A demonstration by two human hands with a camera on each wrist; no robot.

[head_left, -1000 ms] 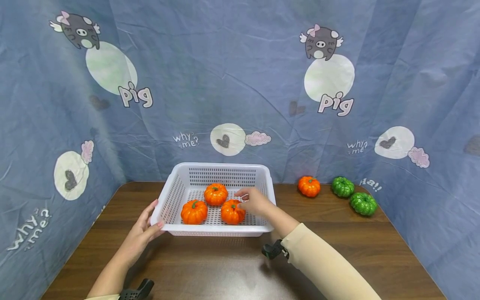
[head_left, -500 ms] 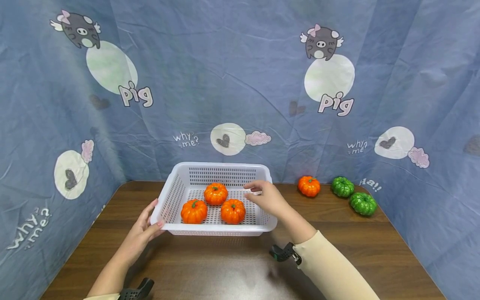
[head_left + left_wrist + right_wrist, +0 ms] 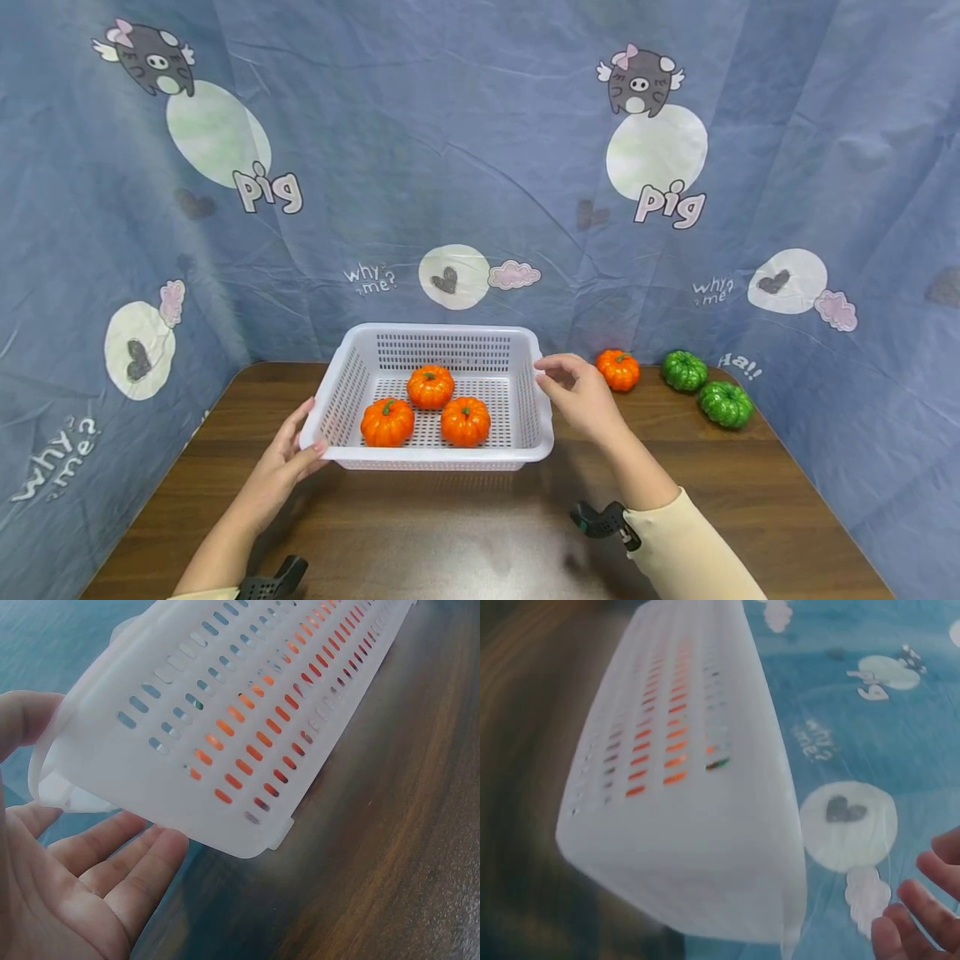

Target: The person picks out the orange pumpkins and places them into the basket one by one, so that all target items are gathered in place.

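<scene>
A white plastic basket [image 3: 442, 455] with slotted walls stands at the back of the table, three small orange pumpkins inside: a left one [image 3: 387, 423], a rear one [image 3: 431, 387] and a right one [image 3: 465, 422]. My left hand [image 3: 277, 467] grips its front left corner. The left wrist view has the thumb over the rim and the other fingers of that hand [image 3: 97, 892] beneath. At the right rim my right hand [image 3: 581, 400] hovers with loosely bent fingers, holding nothing. In the right wrist view its fingers [image 3: 922, 907] are apart from the basket wall [image 3: 757, 825].
Another orange pumpkin [image 3: 618, 370] sits on the wooden table [image 3: 450, 533] beyond my right hand. Two green pumpkins [image 3: 684, 371] are farther right, near the table edge. A blue patterned curtain [image 3: 480, 167] encloses the back and sides.
My right hand has withdrawn from beside the right pumpkin in the basket, moving right to the basket's right rim. My left hand keeps its grip on the corner.
</scene>
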